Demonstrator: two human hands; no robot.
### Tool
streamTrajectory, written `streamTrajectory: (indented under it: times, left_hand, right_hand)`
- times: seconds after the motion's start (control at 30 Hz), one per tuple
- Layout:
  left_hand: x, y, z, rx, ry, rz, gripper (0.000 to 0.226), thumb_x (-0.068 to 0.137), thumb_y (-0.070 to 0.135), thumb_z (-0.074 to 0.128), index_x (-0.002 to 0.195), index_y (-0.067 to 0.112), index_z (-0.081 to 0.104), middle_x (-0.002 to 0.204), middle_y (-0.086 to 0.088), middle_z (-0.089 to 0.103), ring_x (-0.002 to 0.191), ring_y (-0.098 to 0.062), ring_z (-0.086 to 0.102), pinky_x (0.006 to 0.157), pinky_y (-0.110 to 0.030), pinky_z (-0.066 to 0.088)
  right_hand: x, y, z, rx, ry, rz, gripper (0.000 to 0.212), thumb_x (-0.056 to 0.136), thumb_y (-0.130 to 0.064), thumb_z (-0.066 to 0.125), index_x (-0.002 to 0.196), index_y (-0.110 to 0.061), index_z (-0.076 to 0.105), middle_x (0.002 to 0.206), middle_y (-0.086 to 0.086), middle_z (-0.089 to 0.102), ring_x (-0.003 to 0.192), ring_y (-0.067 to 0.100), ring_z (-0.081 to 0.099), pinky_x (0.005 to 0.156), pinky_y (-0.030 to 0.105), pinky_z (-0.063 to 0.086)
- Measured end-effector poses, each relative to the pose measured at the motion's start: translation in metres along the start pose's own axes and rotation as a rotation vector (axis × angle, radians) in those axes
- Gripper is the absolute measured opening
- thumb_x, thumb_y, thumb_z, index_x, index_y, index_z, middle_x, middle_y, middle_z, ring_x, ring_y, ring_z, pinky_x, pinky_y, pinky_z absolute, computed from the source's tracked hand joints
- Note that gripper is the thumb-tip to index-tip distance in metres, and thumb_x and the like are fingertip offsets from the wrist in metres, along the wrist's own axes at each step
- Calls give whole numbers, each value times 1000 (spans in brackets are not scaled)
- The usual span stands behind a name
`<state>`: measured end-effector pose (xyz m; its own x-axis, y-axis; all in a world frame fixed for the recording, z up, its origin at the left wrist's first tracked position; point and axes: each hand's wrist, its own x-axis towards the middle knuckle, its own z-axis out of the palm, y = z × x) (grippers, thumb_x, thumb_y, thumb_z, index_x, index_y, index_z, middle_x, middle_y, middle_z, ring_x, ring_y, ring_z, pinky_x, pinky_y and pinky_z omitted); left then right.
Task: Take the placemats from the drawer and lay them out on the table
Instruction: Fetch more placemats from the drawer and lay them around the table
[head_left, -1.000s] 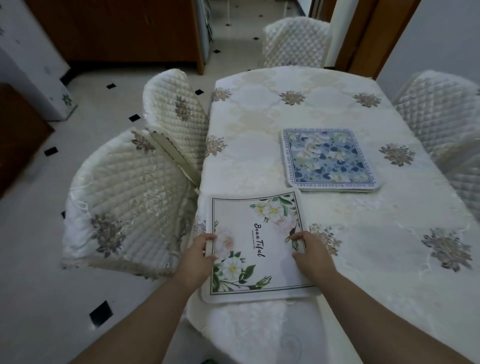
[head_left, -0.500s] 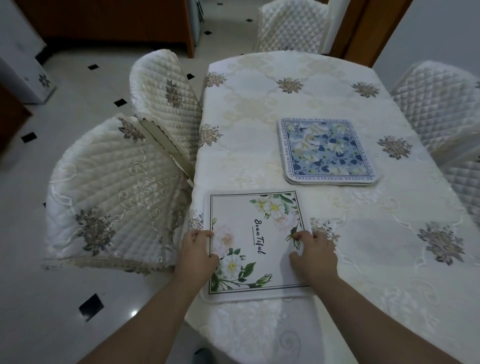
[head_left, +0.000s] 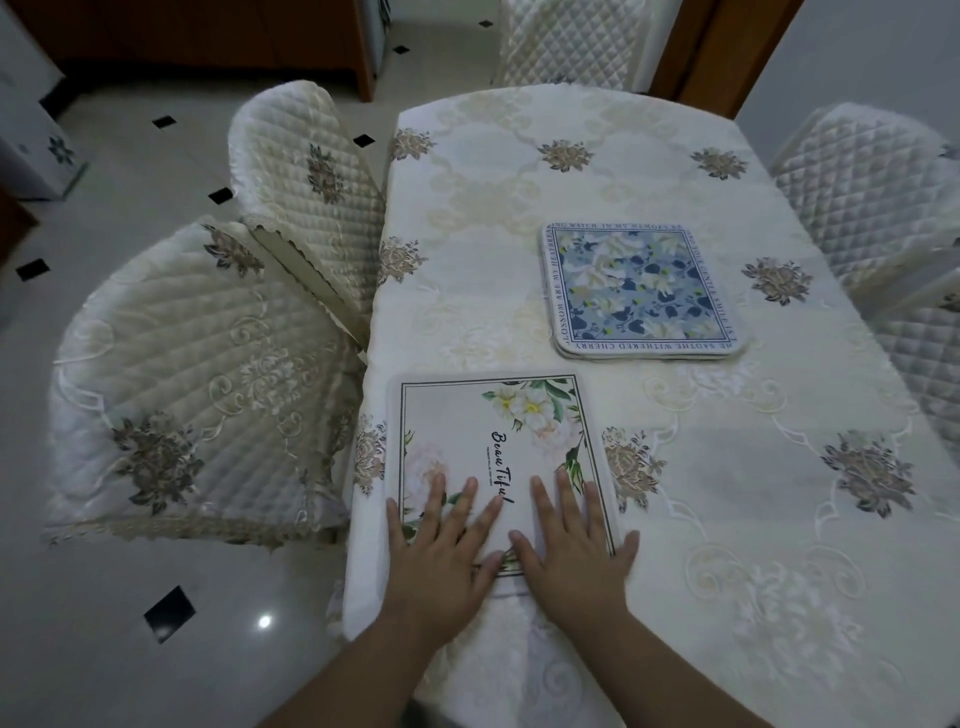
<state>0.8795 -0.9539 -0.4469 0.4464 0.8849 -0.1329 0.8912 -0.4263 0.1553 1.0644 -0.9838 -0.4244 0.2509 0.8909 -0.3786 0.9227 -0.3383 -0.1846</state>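
A white placemat (head_left: 493, 431) printed with flowers and the word "Beautiful" lies flat at the near left corner of the table (head_left: 727, 519). My left hand (head_left: 441, 551) and my right hand (head_left: 571, 545) both rest palm down on its near part, fingers straight and spread. A stack of blue floral placemats (head_left: 641, 291) with a lettered border sits farther back, in the middle of the table, apart from both hands.
The table wears a cream embroidered cloth. Quilted chairs stand close on the left (head_left: 197, 374), (head_left: 311, 182), on the right (head_left: 872, 192) and at the far end (head_left: 571, 41). Tiled floor (head_left: 130, 597) lies to the left.
Both hands left the white placemat's side edges and moved inward. They now lie flat on its near part with fingers spread. The mat lies flatter on the cloth.
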Motion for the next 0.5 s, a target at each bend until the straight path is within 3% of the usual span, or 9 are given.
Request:
streamTrajectory:
  times: [0.23, 0.4, 0.5]
  left_hand:
    - [-12, 2, -3, -31, -46, -123, 62, 100, 66, 24, 157, 48, 6, 168, 10, 7, 155, -31, -1, 113, -74, 2]
    - [-18, 17, -5, -47, -32, -49, 59, 101, 59, 33, 157, 43, 21, 167, 6, 16, 155, -32, 5, 113, -73, 10]
    - [-14, 26, -3, -57, -8, -31, 56, 104, 53, 30, 158, 39, 22, 168, 5, 14, 155, -30, 4, 116, -68, 12]
  right_hand:
    - [-11, 4, 3, 3, 45, -9, 72, 93, -75, 11, 151, -49, -23, 162, -17, -26, 150, 14, -25, 117, 58, 5]
    - [-14, -4, 4, 17, 67, -12, 75, 94, -69, 19, 157, -42, -12, 165, -11, -21, 153, 24, -19, 118, 54, 9]
    - [-19, -11, 19, 63, 90, -59, 69, 99, -58, 21, 159, -38, -6, 165, -10, -19, 152, 24, -20, 121, 53, 3]
